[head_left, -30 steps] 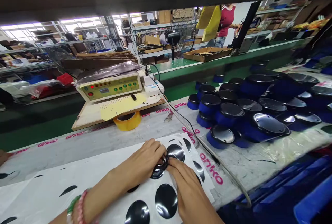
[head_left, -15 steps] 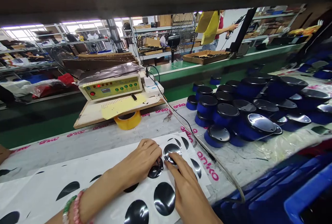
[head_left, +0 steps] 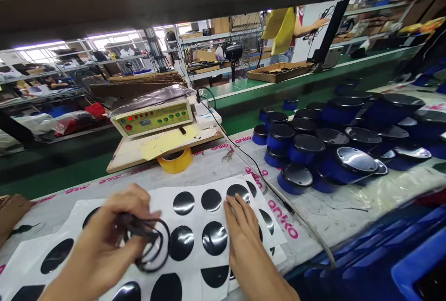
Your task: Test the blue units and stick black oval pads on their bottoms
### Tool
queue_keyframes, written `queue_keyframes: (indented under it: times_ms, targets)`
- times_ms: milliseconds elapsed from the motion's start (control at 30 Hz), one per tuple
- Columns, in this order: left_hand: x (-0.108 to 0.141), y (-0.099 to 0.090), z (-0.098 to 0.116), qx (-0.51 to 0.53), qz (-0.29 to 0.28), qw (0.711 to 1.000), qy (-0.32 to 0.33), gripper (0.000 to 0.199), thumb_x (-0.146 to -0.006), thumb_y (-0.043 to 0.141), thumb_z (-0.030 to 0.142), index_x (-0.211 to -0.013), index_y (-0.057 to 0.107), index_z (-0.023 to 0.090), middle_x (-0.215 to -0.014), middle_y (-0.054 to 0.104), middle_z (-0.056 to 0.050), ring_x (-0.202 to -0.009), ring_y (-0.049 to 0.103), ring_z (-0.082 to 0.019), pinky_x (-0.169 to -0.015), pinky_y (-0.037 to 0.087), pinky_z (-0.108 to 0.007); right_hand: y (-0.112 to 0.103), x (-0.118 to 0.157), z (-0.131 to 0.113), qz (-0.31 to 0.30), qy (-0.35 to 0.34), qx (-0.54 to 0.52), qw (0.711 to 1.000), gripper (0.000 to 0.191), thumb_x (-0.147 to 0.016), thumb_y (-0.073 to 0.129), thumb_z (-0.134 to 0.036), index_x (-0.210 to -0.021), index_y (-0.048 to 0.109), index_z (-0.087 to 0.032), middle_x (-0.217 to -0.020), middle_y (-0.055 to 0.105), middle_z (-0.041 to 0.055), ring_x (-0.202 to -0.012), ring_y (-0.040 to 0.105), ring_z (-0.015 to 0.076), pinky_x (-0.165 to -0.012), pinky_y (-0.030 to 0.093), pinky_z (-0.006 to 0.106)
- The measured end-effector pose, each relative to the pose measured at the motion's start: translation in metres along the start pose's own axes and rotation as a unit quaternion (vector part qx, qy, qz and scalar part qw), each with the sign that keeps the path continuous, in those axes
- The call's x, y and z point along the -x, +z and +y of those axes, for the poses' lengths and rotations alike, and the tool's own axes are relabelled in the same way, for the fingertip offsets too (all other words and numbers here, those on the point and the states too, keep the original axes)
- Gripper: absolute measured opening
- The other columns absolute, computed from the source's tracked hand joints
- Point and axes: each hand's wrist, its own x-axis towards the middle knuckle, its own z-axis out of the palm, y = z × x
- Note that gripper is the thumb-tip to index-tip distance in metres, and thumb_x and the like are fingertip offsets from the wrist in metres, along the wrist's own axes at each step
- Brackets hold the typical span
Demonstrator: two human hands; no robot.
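Note:
My left hand (head_left: 108, 240), blurred by motion, is shut on a thin black looped ring (head_left: 152, 245) lifted above a white backing sheet (head_left: 163, 197). Glossy black round stickers (head_left: 214, 238) sit in rows on that sheet. The fingertips of my right hand (head_left: 244, 236) rest on the edge of one glossy black sticker (head_left: 238, 193) near the sheet's far corner. That hand holds nothing, and its fingers are slightly apart. Part of that sticker is hidden under them.
Blue cups with black lids (head_left: 303, 149) crowd the bench at right, and a blue crate (head_left: 418, 264) lies at lower right. Further back stand a yellow tape roll (head_left: 176, 160) and a control box (head_left: 152, 120). A co-worker's arm (head_left: 311, 26) shows beyond.
My left hand has moved left off the stickers, carrying the black ring. The sheet now shows more stickers, and my right hand has moved up to the far sticker.

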Motion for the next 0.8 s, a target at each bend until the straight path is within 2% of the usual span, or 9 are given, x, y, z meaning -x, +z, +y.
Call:
queue_keyframes:
  times_ms: [67, 133, 200, 233, 367, 533, 600, 700, 800]
  targets:
    - [0.002, 0.016, 0.011, 0.046, -0.084, 0.994, -0.046, 0.024, -0.081, 0.051, 0.007, -0.091, 0.045, 0.028, -0.089, 0.050, 0.001, -0.074, 0.053, -0.011, -0.066, 0.049, -0.021, -0.018, -0.003, 0.005, -0.013, -0.031, -0.072, 0.997, 0.076, -0.060, 0.033, 0.010, -0.132, 0.039, -0.013, -0.135, 0.043, 0.0110, -0.128, 0.033, 0.0235, -0.106, 0.033, 0.045]
    - [0.000, 0.040, 0.016, 0.072, -0.175, 0.970, -0.151, 0.033, -0.079, 0.053, 0.008, -0.100, 0.042, 0.031, -0.104, 0.051, 0.000, -0.065, 0.051, -0.008, -0.059, 0.047, -0.020, -0.035, -0.006, 0.011, -0.039, -0.051, -0.114, 0.991, 0.073, -0.057, 0.031, 0.012, -0.122, 0.044, -0.019, -0.123, 0.050, 0.0066, -0.116, 0.042, 0.0193, -0.100, 0.038, 0.039]
    - [-0.003, 0.062, 0.012, 0.051, -0.230, 0.942, -0.240, 0.043, -0.076, 0.052, 0.008, -0.110, 0.038, 0.031, -0.107, 0.053, 0.001, -0.057, 0.047, -0.007, -0.054, 0.043, -0.020, -0.044, -0.010, 0.014, -0.081, -0.070, -0.097, 0.989, 0.066, -0.055, 0.033, 0.011, -0.111, 0.049, -0.020, -0.111, 0.054, 0.0045, -0.106, 0.045, 0.0202, -0.092, 0.041, 0.038]
    - [-0.005, 0.072, 0.008, 0.026, -0.248, 0.934, -0.255, 0.043, -0.075, 0.051, 0.007, -0.110, 0.040, 0.030, -0.101, 0.056, 0.002, -0.056, 0.047, -0.007, -0.055, 0.041, -0.020, -0.045, -0.013, 0.014, -0.103, -0.084, -0.066, 0.989, 0.061, -0.055, 0.034, 0.010, -0.105, 0.051, -0.020, -0.107, 0.055, 0.0044, -0.102, 0.045, 0.0215, -0.089, 0.040, 0.039]
    - [-0.009, 0.093, -0.014, -0.046, -0.277, 0.934, -0.220, 0.018, -0.070, 0.049, 0.005, -0.079, 0.048, 0.021, -0.082, 0.057, 0.002, -0.075, 0.053, -0.014, -0.066, 0.038, -0.024, -0.034, -0.024, 0.010, -0.146, -0.142, 0.061, 0.977, 0.045, -0.054, 0.042, 0.005, -0.091, 0.052, -0.017, -0.096, 0.055, 0.0054, -0.095, 0.042, 0.0245, -0.091, 0.035, 0.045]
    - [-0.003, 0.093, -0.025, -0.053, -0.281, 0.933, -0.217, 0.013, -0.071, 0.052, 0.008, -0.074, 0.048, 0.021, -0.081, 0.056, 0.001, -0.076, 0.052, -0.016, -0.065, 0.036, -0.025, -0.032, -0.028, 0.017, -0.120, -0.173, 0.007, 0.978, 0.030, -0.057, 0.043, 0.005, -0.077, 0.048, -0.017, -0.082, 0.053, 0.0035, -0.083, 0.043, 0.0208, -0.080, 0.038, 0.038]
    - [-0.001, 0.091, -0.025, -0.053, -0.279, 0.933, -0.222, 0.013, -0.072, 0.053, 0.009, -0.076, 0.050, 0.021, -0.081, 0.056, 0.001, -0.075, 0.053, -0.015, -0.063, 0.036, -0.025, -0.037, -0.024, 0.023, -0.087, -0.162, -0.027, 0.983, 0.033, -0.064, 0.040, 0.007, -0.083, 0.051, -0.017, -0.085, 0.056, 0.0047, -0.084, 0.044, 0.0214, -0.079, 0.038, 0.038]
    - [0.000, 0.090, -0.026, -0.048, -0.278, 0.932, -0.226, 0.014, -0.073, 0.053, 0.008, -0.078, 0.051, 0.021, -0.083, 0.057, 0.002, -0.076, 0.053, -0.015, -0.064, 0.036, -0.024, -0.044, -0.017, 0.030, -0.079, -0.177, -0.050, 0.980, 0.051, -0.071, 0.036, 0.010, -0.110, 0.051, -0.018, -0.105, 0.059, 0.0065, -0.101, 0.045, 0.0241, -0.089, 0.035, 0.043]
    - [-0.001, 0.090, -0.025, -0.047, -0.277, 0.931, -0.233, 0.015, -0.073, 0.052, 0.007, -0.077, 0.050, 0.021, -0.083, 0.057, 0.002, -0.077, 0.054, -0.015, -0.065, 0.037, -0.024, -0.046, -0.013, 0.030, -0.087, -0.207, -0.075, 0.971, 0.047, -0.076, 0.034, 0.009, -0.109, 0.052, -0.019, -0.101, 0.061, 0.0054, -0.102, 0.048, 0.0221, -0.094, 0.034, 0.043]
